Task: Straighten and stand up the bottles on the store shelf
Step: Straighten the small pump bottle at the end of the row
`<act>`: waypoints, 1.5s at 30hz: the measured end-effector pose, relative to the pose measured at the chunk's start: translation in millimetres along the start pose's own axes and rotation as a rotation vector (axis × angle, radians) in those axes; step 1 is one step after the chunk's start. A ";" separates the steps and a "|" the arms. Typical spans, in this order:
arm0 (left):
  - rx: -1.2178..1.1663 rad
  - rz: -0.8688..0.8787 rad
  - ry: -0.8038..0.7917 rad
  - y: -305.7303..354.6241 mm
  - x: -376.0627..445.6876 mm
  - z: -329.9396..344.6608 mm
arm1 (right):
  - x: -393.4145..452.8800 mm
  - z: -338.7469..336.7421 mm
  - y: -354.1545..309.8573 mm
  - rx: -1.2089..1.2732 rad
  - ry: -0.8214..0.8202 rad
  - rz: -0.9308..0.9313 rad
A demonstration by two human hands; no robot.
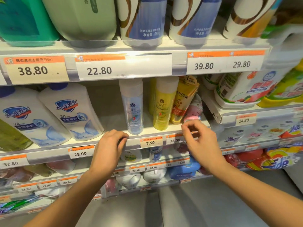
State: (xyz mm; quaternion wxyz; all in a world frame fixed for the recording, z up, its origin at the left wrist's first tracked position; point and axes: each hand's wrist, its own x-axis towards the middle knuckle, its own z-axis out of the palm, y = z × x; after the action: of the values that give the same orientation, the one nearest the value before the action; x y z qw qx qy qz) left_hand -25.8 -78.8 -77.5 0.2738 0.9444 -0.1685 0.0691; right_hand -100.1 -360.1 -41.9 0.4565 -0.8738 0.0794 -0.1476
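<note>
On the middle shelf [114,123] a clear blue-labelled bottle [133,107] stands upright beside a yellow bottle [162,104]. A gold Pantene tube [183,99] leans against the yellow bottle, and a pink bottle [193,110] tilts at the right end. My left hand [109,149] rests on the shelf's front edge just left of the clear bottle, fingers curled, holding nothing. My right hand [201,141] hovers in front of the pink bottle with fingers bent and apart, empty.
Two white Safeguard bottles [68,112] lean on the left of the same shelf. Large bottles [144,20] fill the shelf above; price tags [98,70] line the rails. A neighbouring shelf unit at right holds detergent jugs [242,89]. Lower shelves carry more bottles.
</note>
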 end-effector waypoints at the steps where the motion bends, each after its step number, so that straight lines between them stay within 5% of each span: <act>1: -0.006 0.001 0.002 0.5 -0.2 0.1 | 5.6 -12.3 -0.1 -0.020 0.055 0.025; 6: -0.015 0.027 0.021 3.0 -0.3 -1.0 | 49.4 -48.1 -1.3 -0.160 0.126 0.208; 14: -0.013 0.013 0.033 7.5 0.4 -1.0 | 110.9 -40.9 -4.2 -0.459 -0.115 0.341; 20: -0.010 -0.003 0.042 9.8 -0.6 0.6 | 124.8 -30.5 -5.0 -0.735 -0.363 0.262; 30: 0.002 -0.036 0.026 16.0 1.8 -2.9 | 101.5 -42.7 -9.8 -0.346 -0.195 0.507; 37: 0.025 -0.028 0.011 14.0 3.4 -3.6 | 79.5 -47.5 0.3 0.020 -0.012 0.380; 45: 0.010 -0.032 0.016 13.9 3.1 -2.5 | 74.0 -46.0 5.2 0.041 0.015 0.254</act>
State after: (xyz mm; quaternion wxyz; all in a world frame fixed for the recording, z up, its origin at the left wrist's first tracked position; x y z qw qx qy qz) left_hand -27.9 -89.4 -67.9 0.2713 0.9478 -0.1507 0.0730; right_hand -45.4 -419.0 -7.6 0.4887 -0.8460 0.1897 -0.0968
